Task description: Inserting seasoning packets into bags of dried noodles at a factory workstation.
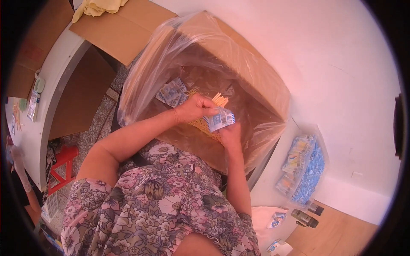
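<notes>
My left hand (195, 107) is closed, its thumb and fingers pinching the upper edge of a small clear, blue and white packet (221, 120). A bundle of thin pale-yellow sticks (220, 100) pokes out above the packet, right by those fingertips. From below, my right hand (231, 133) grips the same packet, its fingers partly hidden behind it. Both hands are over a cardboard box (235, 47) lined with a clear plastic bag (160, 47). Inside lie many loose yellow sticks (204, 127), partly covered by my hands, and blue and white packets (173, 91).
A clear bag of blue packets (304, 168) lies on the white surface at right, near a dark device (304, 218). At left stand a white table (60, 59) and a red stool (64, 166). Another person's gloved arm (20, 168) shows at the far left.
</notes>
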Tool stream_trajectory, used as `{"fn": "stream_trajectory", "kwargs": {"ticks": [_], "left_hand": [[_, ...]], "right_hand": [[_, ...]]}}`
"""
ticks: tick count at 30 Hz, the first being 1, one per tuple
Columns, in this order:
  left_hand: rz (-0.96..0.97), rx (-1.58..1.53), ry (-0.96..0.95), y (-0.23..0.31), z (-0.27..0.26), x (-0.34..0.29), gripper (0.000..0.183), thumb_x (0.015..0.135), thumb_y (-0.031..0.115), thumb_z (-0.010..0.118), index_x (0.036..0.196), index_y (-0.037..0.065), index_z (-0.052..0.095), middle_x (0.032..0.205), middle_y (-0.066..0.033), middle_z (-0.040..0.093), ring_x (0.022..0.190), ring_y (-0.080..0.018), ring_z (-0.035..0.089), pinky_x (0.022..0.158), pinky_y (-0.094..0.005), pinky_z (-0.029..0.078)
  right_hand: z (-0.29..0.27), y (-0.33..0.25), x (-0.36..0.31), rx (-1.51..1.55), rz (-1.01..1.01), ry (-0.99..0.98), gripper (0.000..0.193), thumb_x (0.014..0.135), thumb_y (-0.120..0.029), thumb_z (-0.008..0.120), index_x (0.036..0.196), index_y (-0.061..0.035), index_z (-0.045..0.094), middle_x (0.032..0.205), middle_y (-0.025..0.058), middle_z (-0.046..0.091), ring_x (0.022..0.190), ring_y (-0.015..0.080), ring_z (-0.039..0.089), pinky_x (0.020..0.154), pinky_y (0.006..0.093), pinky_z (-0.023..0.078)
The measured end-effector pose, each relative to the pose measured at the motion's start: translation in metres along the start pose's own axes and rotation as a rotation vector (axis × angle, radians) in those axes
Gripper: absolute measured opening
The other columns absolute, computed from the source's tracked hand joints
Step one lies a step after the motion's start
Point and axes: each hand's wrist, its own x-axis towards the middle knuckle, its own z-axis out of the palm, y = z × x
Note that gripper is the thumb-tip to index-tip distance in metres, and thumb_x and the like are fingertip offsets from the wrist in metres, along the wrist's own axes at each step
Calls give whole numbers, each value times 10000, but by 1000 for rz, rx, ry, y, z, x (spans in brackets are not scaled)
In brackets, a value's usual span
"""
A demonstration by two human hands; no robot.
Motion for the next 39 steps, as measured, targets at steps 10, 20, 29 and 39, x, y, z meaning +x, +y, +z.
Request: {"fn": "stream_trajectory", "kwargs": {"ticks": [10,20,29,39], "left_hand": [[-85,-81,-82,-3,6,-3,133,814,99,623,860,-23,645,803,-48,627,754,-85,567,667,-247,460],[249,513,-83,-9,11,-5,164,709,-50,551,831,18,638,835,-116,612,807,-274,607,673,-319,469],[149,389,-221,-4,8,-2,53,771,26,586,807,0,616,784,-84,573,737,-201,562,666,-294,430],[-104,286,-377,-15,3,-3,98,787,49,619,799,-44,595,682,-67,559,642,-114,515,612,-274,424]], "right_hand": [[-24,-5,8,276,122,82,171,843,-168,565,841,-7,623,775,26,614,660,77,561,550,221,440],[0,-29,34,-127,-49,50,277,823,-236,621,691,-7,537,593,4,495,567,60,423,503,238,365],[-4,10,43,146,1,224,220,807,-86,599,622,-25,498,577,-61,436,548,21,362,466,203,302],[-2,-14,32,-157,-169,244,253,784,-159,638,635,-10,497,547,44,495,518,90,458,482,284,378]]}}
